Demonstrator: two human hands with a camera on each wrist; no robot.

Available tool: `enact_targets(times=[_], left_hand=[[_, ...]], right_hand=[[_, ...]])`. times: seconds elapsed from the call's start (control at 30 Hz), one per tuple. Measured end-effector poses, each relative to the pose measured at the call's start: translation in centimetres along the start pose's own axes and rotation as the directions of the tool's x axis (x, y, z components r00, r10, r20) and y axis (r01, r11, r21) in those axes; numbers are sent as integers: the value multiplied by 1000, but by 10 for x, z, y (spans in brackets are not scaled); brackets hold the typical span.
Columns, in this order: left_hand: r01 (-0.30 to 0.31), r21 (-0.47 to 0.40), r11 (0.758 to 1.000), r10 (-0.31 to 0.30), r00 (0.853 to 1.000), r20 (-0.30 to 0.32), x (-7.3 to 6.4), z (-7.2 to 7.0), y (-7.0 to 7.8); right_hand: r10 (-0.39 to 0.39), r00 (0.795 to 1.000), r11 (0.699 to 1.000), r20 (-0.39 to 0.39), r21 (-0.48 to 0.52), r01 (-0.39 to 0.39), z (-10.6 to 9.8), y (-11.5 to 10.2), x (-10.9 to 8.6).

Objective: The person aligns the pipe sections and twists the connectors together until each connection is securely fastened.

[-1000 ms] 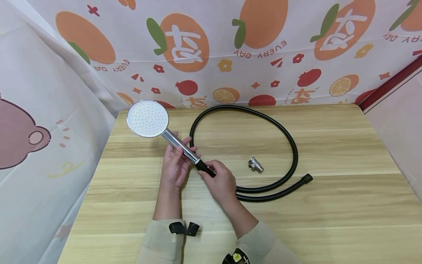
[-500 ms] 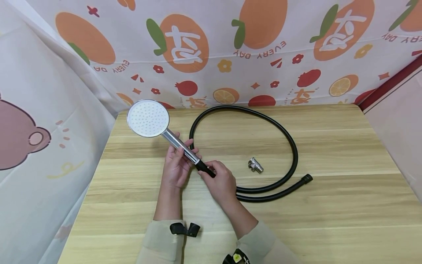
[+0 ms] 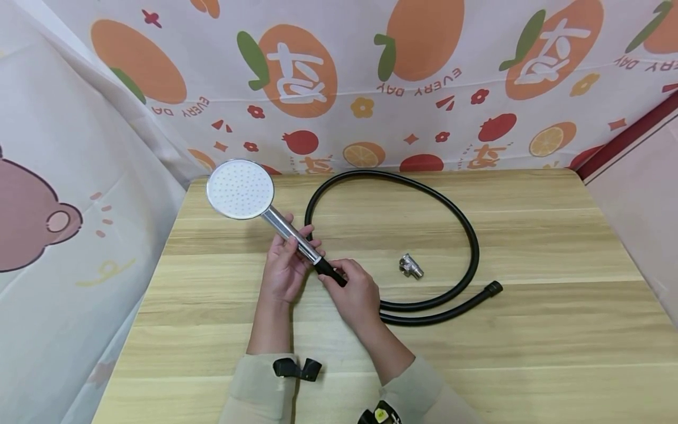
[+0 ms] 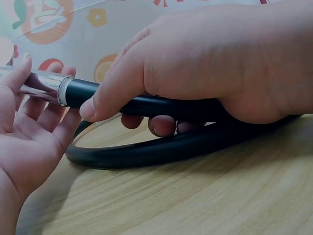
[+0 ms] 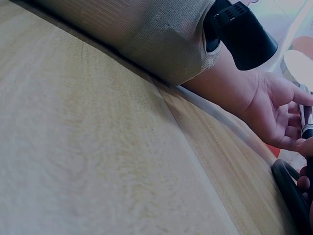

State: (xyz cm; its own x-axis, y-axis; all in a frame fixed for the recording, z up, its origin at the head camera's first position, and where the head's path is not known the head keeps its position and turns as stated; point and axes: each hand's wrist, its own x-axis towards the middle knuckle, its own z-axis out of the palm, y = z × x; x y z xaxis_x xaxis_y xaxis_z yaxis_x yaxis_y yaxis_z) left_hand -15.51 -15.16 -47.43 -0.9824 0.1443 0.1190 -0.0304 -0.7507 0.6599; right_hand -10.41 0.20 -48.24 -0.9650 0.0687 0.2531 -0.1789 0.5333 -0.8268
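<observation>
Left hand (image 3: pixel 283 275): thumb over the chrome handle (image 3: pixel 288 231), fingers behind it, so handle's held between them, just left of frame center. Right hand (image 3: pixel 357 291): thumb and fingers grip the black hose end (image 3: pixel 328 270), near center; left wrist view has fingertips showing under it. Hose end sits right at the handle's lower end, in line with it, white ring (image 4: pixel 62 92) showing between. Can't tell if it's threaded on.

Shower head (image 3: pixel 241 189) is at the handle's other end, left of center, perforated white face toward the head camera. Hose (image 3: pixel 470 235) makes a big loop through center and right of center on the wood table (image 3: pixel 556 247); its other end, with a ribbed collar (image 3: pixel 494 288), points up and right, lower right of center. Small metal fitting (image 3: pixel 410 266) lies inside the loop, right of center.

Light sleeves (image 3: pixel 262 383) at bottom. Fruit-print cloth (image 3: pixel 339 126) across the top, bear-print cloth (image 3: pixel 122 176) down the left.
</observation>
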Motion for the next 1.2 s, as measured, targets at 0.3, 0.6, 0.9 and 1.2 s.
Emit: enact_targets(times=[0.3, 0.6, 0.9, 1.2], left_hand=[[22, -2, 1000, -22, 999, -26, 0, -1, 1], [18, 10, 1000, -18, 999, -50, 0, -1, 1], [9, -13, 1000, -10, 997, -83, -1, 0, 0], [-11, -28, 1000, 11, 999, -32, -1, -3, 0]], right_hand=[[5, 1000, 1000, -2, -14, -5, 1, 0, 0], [9, 1000, 999, 11, -35, -9, 1, -1, -1], [28, 997, 999, 74, -44, -25, -2, -2, 0], [-1, 999, 999, 45, -35, 3, -2, -1, -2]])
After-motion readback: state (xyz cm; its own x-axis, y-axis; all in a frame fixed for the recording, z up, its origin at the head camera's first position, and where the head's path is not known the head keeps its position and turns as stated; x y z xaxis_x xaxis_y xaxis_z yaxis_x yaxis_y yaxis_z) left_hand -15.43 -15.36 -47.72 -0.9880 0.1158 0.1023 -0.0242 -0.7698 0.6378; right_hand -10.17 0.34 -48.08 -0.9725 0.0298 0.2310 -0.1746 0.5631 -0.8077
